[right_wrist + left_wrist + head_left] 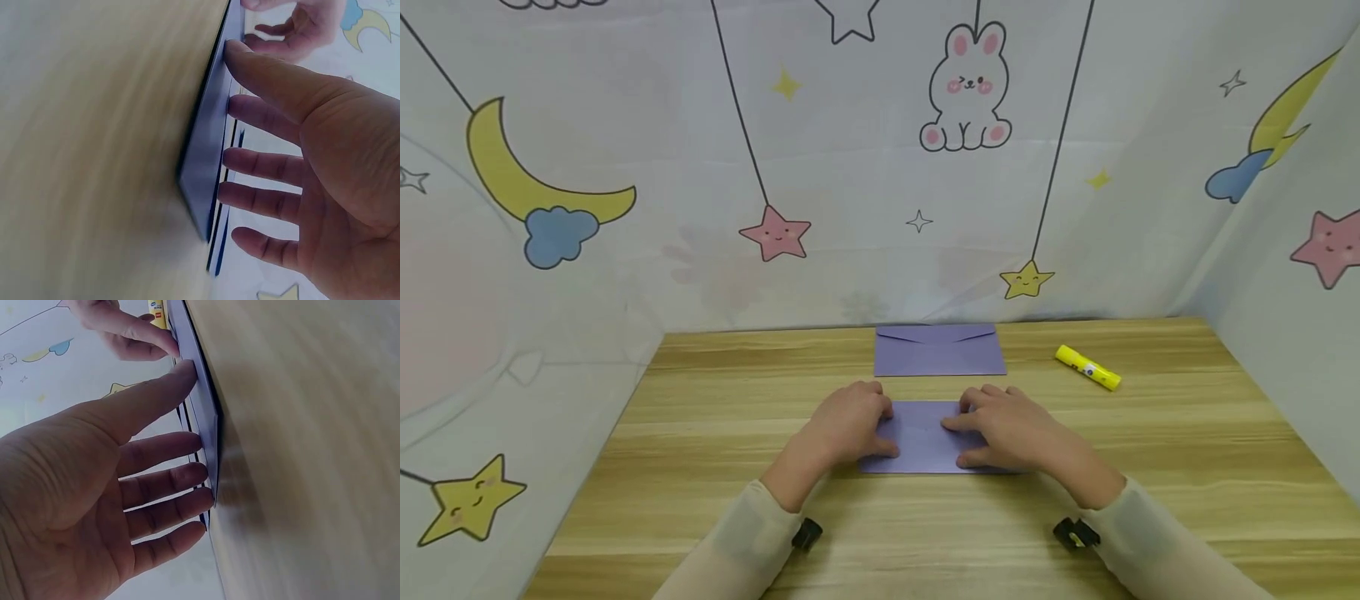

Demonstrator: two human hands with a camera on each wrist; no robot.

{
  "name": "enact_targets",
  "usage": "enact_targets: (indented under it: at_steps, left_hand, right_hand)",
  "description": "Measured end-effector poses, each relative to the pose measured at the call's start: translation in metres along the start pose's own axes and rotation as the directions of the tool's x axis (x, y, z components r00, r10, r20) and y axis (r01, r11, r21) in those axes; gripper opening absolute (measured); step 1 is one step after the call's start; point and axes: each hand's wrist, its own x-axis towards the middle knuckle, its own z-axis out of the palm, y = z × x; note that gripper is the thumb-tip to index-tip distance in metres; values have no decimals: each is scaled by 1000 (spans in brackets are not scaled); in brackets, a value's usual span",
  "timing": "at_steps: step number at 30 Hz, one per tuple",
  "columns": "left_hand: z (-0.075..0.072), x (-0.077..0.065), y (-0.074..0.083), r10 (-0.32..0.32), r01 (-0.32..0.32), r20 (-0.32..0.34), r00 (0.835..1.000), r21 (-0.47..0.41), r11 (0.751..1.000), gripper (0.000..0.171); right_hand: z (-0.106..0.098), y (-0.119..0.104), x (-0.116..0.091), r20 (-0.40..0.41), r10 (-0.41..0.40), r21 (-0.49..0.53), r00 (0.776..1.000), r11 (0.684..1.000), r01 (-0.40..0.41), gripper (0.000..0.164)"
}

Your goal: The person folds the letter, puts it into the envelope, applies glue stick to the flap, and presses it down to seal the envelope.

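A purple envelope (925,442), plain side up, lies flat on the wooden table between both hands. My left hand (852,423) rests on its left end; the thumb presses the surface and the other fingers reach to the far side. On the right part, my right hand (1009,425) touches it with spread, slightly bent fingers. Both wrist views show the thumbs on the envelope (203,412) and the fingertips along its far edge. Neither the left hand (94,469) nor the right hand (337,162) pinches it. Behind it lies a second purple envelope (940,357), its flap side up.
A yellow glue stick (1087,367) lies at the back right of the table (715,467). White cloth (850,167) printed with stars, moons and a rabbit hangs behind the table and along both sides. A small black device (1077,533) sits at each wrist.
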Motion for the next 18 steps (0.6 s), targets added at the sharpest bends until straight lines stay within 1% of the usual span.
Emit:
enact_targets:
  at_steps: [5,8,11,14,16,18]
  left_hand:
    - [1,-2,4,-5,5,12,1000,-2,1000,46]
    - [4,-3,9,-5,5,34,999,-17,1000,47]
    - [6,-3,15,27,-26,44,999,-12,1000,51]
    - [9,-2,25,67,-70,58,996,44,997,55]
    - [11,-1,31,71,-78,79,994,90,993,57]
    - [11,0,37,59,-72,107,993,128,989,58]
  right_hand:
    - [2,8,-11,-11,38,-11,999,999,-39,60]
    - [3,10,-14,-22,30,-16,999,999,-31,62]
    - [3,9,-15,-28,12,-11,1000,1000,-12,63]
    - [3,9,-15,-26,7,7,1000,1000,-7,63]
    - [3,8,-16,-28,0,20,1000,1000,1,62]
    - [3,8,-16,-32,-9,38,999,999,10,63]
